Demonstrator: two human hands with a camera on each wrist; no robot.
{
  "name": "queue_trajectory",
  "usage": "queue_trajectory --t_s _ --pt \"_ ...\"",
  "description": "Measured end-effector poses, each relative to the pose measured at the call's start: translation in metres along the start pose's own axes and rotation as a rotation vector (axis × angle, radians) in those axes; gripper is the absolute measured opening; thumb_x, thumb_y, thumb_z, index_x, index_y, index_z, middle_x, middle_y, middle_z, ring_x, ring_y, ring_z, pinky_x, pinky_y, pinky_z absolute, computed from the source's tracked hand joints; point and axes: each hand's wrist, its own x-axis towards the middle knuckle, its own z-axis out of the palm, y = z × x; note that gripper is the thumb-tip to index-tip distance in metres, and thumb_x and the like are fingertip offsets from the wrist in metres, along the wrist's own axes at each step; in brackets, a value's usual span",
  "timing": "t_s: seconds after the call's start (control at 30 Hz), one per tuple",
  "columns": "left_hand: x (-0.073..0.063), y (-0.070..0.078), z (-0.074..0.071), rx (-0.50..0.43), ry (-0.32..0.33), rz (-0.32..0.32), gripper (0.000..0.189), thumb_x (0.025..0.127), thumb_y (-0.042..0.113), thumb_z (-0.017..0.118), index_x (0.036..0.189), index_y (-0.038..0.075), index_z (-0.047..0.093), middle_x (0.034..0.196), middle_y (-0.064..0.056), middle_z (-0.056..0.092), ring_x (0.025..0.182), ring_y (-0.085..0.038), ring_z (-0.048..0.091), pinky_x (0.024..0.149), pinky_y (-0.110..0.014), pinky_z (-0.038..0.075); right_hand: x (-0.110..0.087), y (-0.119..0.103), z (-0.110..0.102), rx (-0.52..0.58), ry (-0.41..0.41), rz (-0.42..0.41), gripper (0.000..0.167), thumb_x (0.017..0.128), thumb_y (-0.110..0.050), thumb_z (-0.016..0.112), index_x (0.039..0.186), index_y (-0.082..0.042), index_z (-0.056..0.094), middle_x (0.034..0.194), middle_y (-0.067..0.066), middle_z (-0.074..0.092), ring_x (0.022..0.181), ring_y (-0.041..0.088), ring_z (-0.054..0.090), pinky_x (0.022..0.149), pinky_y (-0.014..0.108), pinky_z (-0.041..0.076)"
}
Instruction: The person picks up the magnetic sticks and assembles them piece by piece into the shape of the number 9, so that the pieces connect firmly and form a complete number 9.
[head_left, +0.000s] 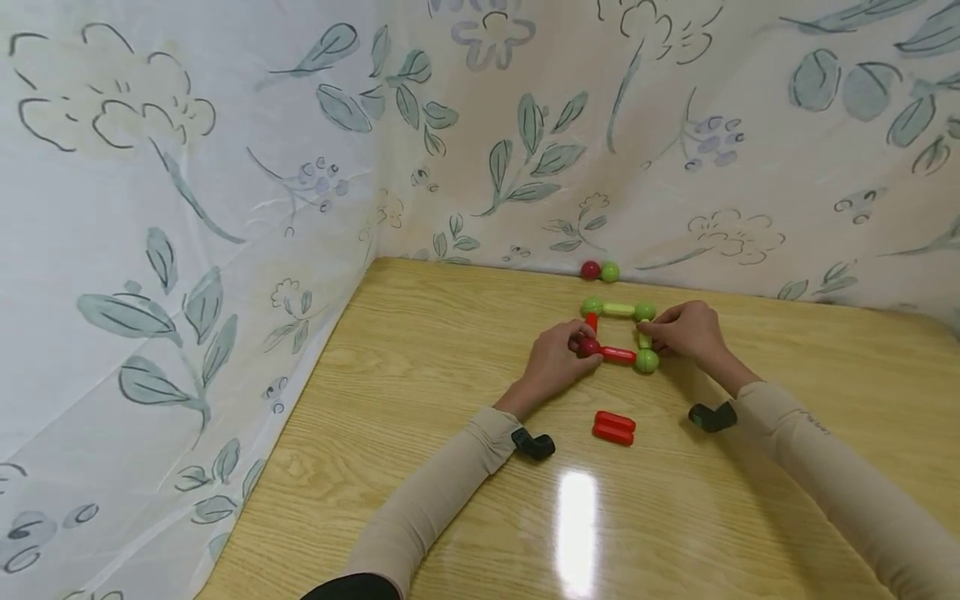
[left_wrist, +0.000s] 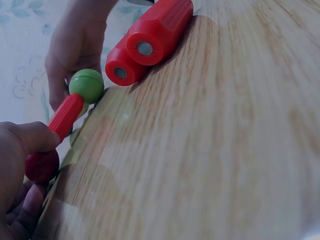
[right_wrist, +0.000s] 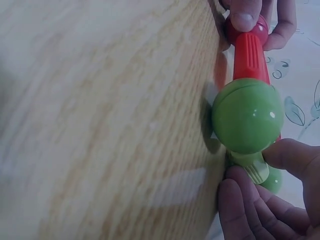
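A square of magnetic rods and balls lies on the wooden table. Its corners are a dark red ball [head_left: 589,347] at near left and green balls at the other three, one of them the near-right green ball [right_wrist: 247,116]. Two sides are red rods, such as the near red rod [head_left: 618,355]; the far and right sides are light green rods. My left hand [head_left: 555,360] grips the dark red ball between thumb and fingers. On the right side, my right hand [head_left: 686,333] pinches the light green rod [right_wrist: 252,169] between its two green balls.
Two loose red rods [head_left: 614,427] lie side by side nearer to me, metal discs showing at their ends. By the back wall sit a dark red ball [head_left: 591,270] and a green ball [head_left: 610,272], touching. Flower-patterned cloth [head_left: 480,150] rises behind the table [head_left: 420,358].
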Motion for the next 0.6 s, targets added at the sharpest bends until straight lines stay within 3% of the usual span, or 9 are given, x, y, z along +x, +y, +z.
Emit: queue_trajectory --t_s 0.6 --pt "0.0009 0.0004 0.0005 0.031 0.015 0.008 0.028 0.085 0.029 0.081 0.105 0.021 0.063 0.097 0.007 0.059 0.085 -0.004 0.055 0.069 -0.016 0.044 0.0022 -0.0031 -0.0031 0.026 -0.021 0.027 0.039 0.090 -0.028 0.075 0.098 0.010 0.072 0.072 0.012 0.072 0.065 0.023 0.072 0.059 0.034 0.058"
